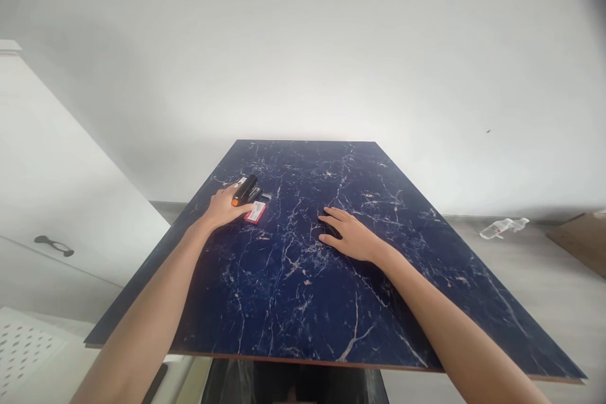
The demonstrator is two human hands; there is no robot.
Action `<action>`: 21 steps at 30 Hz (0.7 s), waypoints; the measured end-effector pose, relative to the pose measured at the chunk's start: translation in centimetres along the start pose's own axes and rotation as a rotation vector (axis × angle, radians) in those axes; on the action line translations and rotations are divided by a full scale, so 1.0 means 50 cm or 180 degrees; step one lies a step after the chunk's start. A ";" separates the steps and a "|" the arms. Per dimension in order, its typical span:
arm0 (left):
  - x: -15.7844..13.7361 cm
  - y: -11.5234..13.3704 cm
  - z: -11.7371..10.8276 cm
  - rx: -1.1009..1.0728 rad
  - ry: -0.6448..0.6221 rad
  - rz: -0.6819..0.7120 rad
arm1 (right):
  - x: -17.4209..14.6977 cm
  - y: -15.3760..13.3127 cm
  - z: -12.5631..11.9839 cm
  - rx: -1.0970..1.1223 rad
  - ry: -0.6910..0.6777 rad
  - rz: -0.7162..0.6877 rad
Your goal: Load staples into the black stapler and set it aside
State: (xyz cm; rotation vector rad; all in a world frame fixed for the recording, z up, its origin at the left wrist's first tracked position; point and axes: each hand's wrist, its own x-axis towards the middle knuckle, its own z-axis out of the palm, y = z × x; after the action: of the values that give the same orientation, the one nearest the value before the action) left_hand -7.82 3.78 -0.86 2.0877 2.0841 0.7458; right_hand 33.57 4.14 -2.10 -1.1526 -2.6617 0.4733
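At the left of the blue tabletop, my left hand (222, 207) curls around a black stapler (245, 190) with an orange end. The stapler sits between its fingers and thumb, and the fingertips are partly hidden behind it. The thumb reaches to a small red and white box (255, 212), seemingly touching its edge. A small grey metallic strip (266, 196) lies just right of the stapler. My right hand (349, 233) rests palm down near the middle of the table, fingers spread, with nothing visible in it.
The dark blue marbled table (303, 303) stands against a pale wall (303, 44). To the left is a white cabinet (57, 158) with a dark handle (54, 245). Clear plastic bottles (502, 228) and a cardboard box (580, 241) lie on the floor at right.
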 end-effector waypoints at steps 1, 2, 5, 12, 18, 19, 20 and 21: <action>0.002 0.005 0.005 -0.0021 -0.0023 0.0071 | 0.000 -0.001 0.000 -0.0008 0.0008 0.0000; 0.003 0.012 0.009 -0.0048 -0.0016 0.0136 | 0.000 -0.001 -0.001 -0.0018 0.0013 -0.0002; 0.004 0.036 0.012 -0.0246 0.0015 0.0278 | 0.001 -0.003 -0.001 -0.0060 -0.0001 -0.0010; -0.044 0.143 0.029 -0.0539 -0.0483 0.0999 | 0.002 -0.002 0.000 -0.0038 0.0126 -0.0071; -0.077 0.218 0.059 -0.0529 -0.1159 0.1378 | 0.004 -0.029 -0.010 0.0258 0.0702 -0.0288; -0.075 0.221 0.063 -0.0459 -0.1176 0.1358 | 0.006 -0.038 -0.009 0.0266 0.0765 -0.0329; -0.072 0.222 0.067 -0.0389 -0.1171 0.1326 | 0.010 -0.047 -0.008 0.0266 0.0824 -0.0344; -0.069 0.221 0.070 -0.0330 -0.1143 0.1285 | 0.013 -0.055 -0.005 0.0273 0.0879 -0.0328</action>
State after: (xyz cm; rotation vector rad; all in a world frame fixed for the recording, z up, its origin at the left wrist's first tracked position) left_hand 3.89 0.73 -0.38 2.3971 1.4338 0.4553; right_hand 31.36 2.93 -0.83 -0.9728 -2.4238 0.3760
